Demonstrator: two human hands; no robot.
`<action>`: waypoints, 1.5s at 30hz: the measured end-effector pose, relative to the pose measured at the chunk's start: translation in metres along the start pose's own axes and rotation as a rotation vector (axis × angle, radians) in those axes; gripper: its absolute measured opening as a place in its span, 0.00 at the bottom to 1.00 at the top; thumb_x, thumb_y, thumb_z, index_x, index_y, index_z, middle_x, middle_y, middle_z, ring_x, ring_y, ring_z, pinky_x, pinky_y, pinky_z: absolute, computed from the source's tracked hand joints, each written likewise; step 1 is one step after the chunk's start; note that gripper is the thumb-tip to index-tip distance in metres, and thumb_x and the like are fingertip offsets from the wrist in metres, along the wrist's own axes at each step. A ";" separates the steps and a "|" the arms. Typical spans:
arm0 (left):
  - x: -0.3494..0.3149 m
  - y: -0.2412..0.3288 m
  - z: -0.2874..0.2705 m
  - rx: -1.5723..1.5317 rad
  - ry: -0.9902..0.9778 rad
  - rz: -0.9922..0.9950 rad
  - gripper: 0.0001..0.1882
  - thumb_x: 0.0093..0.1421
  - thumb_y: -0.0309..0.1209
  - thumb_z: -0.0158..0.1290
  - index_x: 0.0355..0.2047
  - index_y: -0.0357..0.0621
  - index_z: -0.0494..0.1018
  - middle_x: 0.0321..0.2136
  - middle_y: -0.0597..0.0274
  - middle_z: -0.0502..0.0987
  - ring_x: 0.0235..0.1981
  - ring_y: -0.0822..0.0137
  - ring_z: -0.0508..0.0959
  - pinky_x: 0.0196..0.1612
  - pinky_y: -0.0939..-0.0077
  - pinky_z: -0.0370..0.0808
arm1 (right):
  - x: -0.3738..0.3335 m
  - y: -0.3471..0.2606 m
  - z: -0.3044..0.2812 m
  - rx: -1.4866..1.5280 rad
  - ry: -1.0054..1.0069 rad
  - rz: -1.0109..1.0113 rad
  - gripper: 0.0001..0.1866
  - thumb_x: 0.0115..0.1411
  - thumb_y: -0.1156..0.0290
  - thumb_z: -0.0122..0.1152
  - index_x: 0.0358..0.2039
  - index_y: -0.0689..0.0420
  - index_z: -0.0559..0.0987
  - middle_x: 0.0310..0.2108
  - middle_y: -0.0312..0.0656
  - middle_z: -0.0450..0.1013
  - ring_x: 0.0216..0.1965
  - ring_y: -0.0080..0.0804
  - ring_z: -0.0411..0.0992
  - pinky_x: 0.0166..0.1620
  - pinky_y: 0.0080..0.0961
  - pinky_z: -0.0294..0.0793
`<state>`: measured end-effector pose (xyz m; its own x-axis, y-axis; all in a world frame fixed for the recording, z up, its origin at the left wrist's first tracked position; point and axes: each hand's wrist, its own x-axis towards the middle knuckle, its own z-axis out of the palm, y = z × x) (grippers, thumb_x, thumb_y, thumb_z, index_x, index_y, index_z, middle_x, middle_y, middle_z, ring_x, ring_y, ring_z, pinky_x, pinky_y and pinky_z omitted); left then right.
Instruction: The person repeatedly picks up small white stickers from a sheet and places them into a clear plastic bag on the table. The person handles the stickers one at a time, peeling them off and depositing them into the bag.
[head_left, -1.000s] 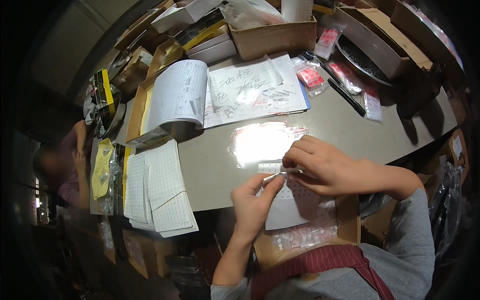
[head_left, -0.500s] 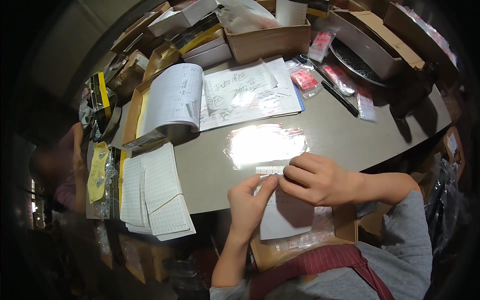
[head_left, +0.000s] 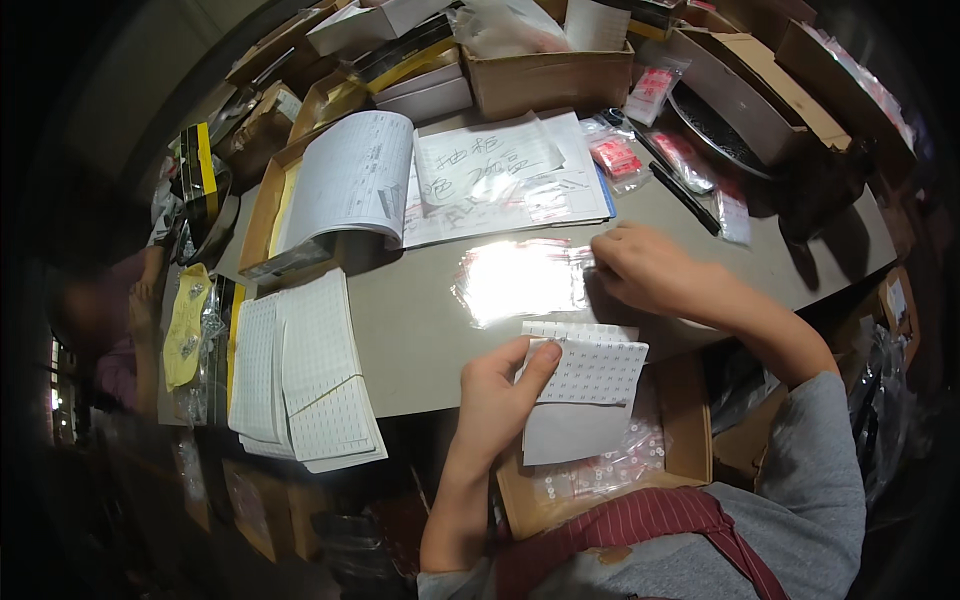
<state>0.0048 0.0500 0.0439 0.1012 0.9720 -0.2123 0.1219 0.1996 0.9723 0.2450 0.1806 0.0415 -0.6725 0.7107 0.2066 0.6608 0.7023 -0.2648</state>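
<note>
My left hand (head_left: 503, 395) is closed on a sheet of small printed labels (head_left: 585, 372), thumb on top at its upper left corner. The sheet's lower part is plain white, and another printed strip shows behind its top edge. My right hand (head_left: 645, 268) is over the table, its fingers curled together at the right edge of a glaring pile of flat clear plastic bags (head_left: 520, 282). What the fingertips pinch, if anything, is hidden. Below the sheet, a cardboard box (head_left: 700, 420) at my lap holds clear bags with small white rings (head_left: 600, 475).
Label sheets (head_left: 325, 370) under a rubber band lie at the left table edge. An open paper pad (head_left: 350, 185), handwritten sheets (head_left: 490, 175), red-marked bag packs (head_left: 615, 160), a black marker (head_left: 685, 198) and cardboard boxes (head_left: 545, 85) fill the far side. Another person's arm (head_left: 145, 310) shows at far left.
My right hand has left the sheet and moved up and right to the bag pile. The left hand keeps the label sheet, whose printed rows now show.
</note>
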 end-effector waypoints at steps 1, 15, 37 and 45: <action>0.000 0.000 0.000 -0.018 -0.001 0.008 0.15 0.70 0.36 0.58 0.39 0.31 0.81 0.27 0.65 0.80 0.31 0.78 0.73 0.35 0.78 0.73 | -0.003 0.004 -0.004 -0.060 -0.030 0.059 0.10 0.56 0.70 0.66 0.31 0.63 0.77 0.31 0.53 0.77 0.39 0.54 0.76 0.43 0.45 0.74; 0.004 -0.022 -0.003 -0.065 -0.067 0.171 0.14 0.73 0.34 0.52 0.41 0.33 0.80 0.28 0.67 0.79 0.31 0.79 0.72 0.36 0.78 0.72 | -0.004 -0.010 -0.011 -0.089 0.029 -0.132 0.07 0.57 0.80 0.61 0.35 0.61 0.72 0.35 0.49 0.73 0.43 0.50 0.72 0.46 0.42 0.73; 0.004 -0.028 0.003 -0.068 -0.028 0.248 0.09 0.69 0.29 0.56 0.38 0.33 0.79 0.22 0.67 0.71 0.27 0.77 0.68 0.30 0.77 0.67 | 0.003 -0.061 -0.028 0.401 -0.138 -0.074 0.20 0.47 0.77 0.65 0.44 0.59 0.78 0.42 0.52 0.76 0.48 0.52 0.73 0.54 0.45 0.74; 0.007 -0.031 0.005 -0.140 -0.016 0.107 0.13 0.71 0.31 0.56 0.32 0.32 0.77 0.19 0.75 0.65 0.24 0.82 0.61 0.25 0.80 0.60 | -0.021 -0.073 -0.018 0.255 0.006 -0.217 0.23 0.41 0.75 0.73 0.40 0.59 0.77 0.44 0.48 0.72 0.47 0.51 0.70 0.51 0.42 0.74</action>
<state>0.0062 0.0500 0.0121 0.1223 0.9867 -0.1075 -0.0291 0.1119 0.9933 0.2169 0.1149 0.0733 -0.7862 0.5460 0.2895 0.3969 0.8051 -0.4407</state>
